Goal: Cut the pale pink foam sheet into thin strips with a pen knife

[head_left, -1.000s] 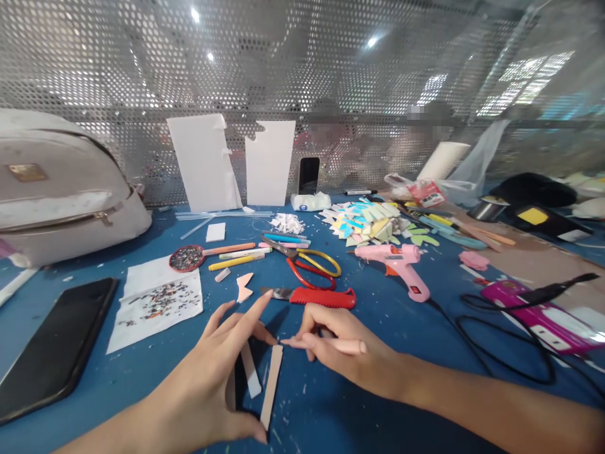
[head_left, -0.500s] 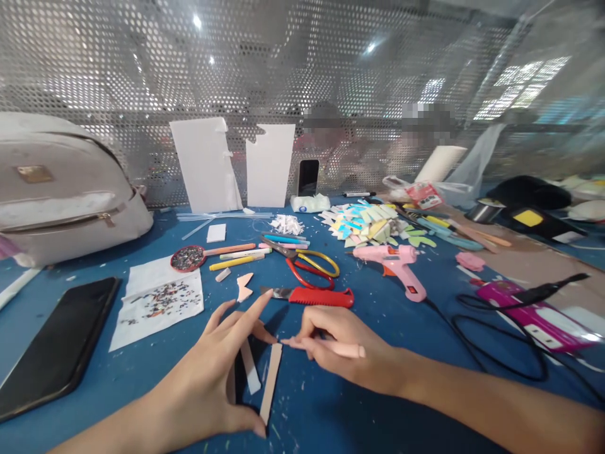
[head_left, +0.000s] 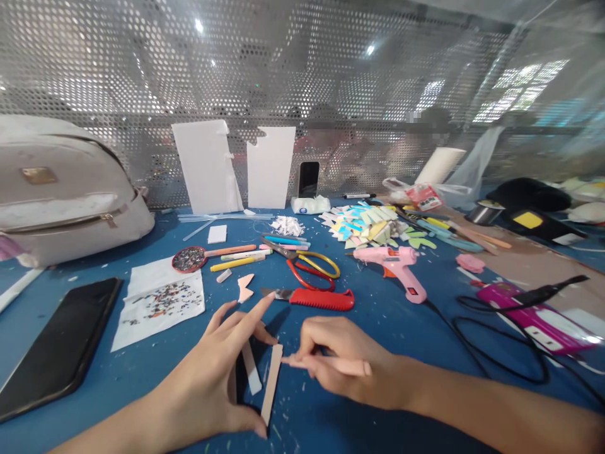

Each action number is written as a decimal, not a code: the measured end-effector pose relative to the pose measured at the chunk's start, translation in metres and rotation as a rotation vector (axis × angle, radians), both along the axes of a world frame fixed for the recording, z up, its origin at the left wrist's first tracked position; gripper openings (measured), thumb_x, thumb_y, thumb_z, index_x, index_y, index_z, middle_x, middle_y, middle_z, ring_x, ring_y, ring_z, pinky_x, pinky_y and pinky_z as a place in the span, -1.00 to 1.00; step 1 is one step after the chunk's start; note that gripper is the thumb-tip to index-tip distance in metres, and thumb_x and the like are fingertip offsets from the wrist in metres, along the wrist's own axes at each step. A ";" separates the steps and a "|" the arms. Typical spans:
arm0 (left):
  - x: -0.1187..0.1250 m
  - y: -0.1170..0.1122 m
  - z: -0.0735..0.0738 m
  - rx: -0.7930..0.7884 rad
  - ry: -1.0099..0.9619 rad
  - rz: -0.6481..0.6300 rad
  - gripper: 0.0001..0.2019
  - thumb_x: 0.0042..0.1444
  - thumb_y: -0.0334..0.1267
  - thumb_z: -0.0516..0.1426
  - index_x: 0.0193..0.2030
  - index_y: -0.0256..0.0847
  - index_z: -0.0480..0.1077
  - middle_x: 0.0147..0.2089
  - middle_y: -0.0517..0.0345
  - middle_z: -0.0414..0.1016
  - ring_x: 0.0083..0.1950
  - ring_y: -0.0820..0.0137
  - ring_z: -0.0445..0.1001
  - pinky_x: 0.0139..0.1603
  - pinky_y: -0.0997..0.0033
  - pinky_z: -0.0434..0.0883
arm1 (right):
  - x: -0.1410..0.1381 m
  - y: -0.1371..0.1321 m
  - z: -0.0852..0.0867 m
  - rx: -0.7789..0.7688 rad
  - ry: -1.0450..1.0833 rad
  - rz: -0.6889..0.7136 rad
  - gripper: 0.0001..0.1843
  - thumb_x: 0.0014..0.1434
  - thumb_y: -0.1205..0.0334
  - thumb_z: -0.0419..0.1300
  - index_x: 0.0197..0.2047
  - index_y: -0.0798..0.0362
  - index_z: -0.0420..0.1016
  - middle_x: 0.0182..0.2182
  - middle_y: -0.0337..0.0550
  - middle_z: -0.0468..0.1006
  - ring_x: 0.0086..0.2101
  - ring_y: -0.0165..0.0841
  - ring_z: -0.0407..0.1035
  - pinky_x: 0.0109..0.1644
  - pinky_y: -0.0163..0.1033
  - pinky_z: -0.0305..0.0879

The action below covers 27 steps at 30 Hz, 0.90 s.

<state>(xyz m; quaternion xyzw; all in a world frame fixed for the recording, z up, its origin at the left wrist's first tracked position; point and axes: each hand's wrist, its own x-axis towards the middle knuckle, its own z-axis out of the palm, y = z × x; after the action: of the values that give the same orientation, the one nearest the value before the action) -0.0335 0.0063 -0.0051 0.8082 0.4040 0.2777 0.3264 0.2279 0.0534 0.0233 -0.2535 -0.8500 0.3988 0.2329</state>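
My left hand [head_left: 215, 372] rests on the blue table, thumb and forefinger pinching the ends of a long pale foam strip [head_left: 272, 383] that lies flat. A second white strip [head_left: 251, 367] lies under its fingers. My right hand [head_left: 340, 359] grips a pink pen [head_left: 331, 365] like a pencil, its tip touching the strip's right edge near the top. A red-handled craft knife [head_left: 314, 297] lies just beyond both hands.
A black phone [head_left: 57, 347] and a paper sheet with glitter bits [head_left: 161, 301] lie left. Scissors [head_left: 307, 265], markers, a pink glue gun [head_left: 397, 265], cut foam pieces [head_left: 363, 224] and black cables [head_left: 496, 340] lie beyond and right. A white bag [head_left: 61, 189] stands far left.
The pen tip has moved a little down along the strip's right edge. My left hand stays put on the strip.
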 end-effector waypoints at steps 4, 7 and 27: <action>-0.001 -0.001 0.001 -0.007 0.008 -0.007 0.46 -0.26 -0.16 0.60 0.52 0.45 -0.38 0.14 0.31 0.50 0.27 0.04 0.41 0.46 -0.48 -0.49 | 0.003 0.007 0.001 -0.030 0.004 -0.052 -0.75 0.36 0.25 0.07 -0.40 0.03 0.26 -0.49 -0.28 0.39 -0.48 -0.43 0.29 -0.37 -0.36 0.24; -0.002 0.000 0.000 0.000 0.010 -0.012 0.44 -0.25 -0.14 0.59 0.52 0.47 -0.38 0.13 0.32 0.49 0.26 0.06 0.43 0.47 -0.48 -0.49 | 0.000 0.000 0.001 -0.032 0.004 -0.023 -0.75 0.37 0.22 0.09 -0.39 0.04 0.30 -0.47 -0.27 0.42 -0.48 -0.43 0.31 -0.37 -0.35 0.24; -0.001 0.002 -0.003 0.024 0.017 -0.016 0.34 -0.15 0.03 0.53 0.54 0.36 -0.35 0.10 0.23 0.49 0.24 0.05 0.45 0.46 -0.53 -0.41 | -0.003 -0.010 0.000 0.045 -0.005 0.107 -0.80 0.36 0.19 0.14 -0.32 0.06 0.41 -0.41 -0.22 0.47 -0.40 -0.38 0.34 -0.30 -0.31 0.22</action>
<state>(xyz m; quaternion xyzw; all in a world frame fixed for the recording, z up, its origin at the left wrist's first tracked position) -0.0346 0.0082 -0.0084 0.8175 0.3970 0.2732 0.3155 0.2244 0.0437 0.0230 -0.2033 -0.8717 0.3908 0.2149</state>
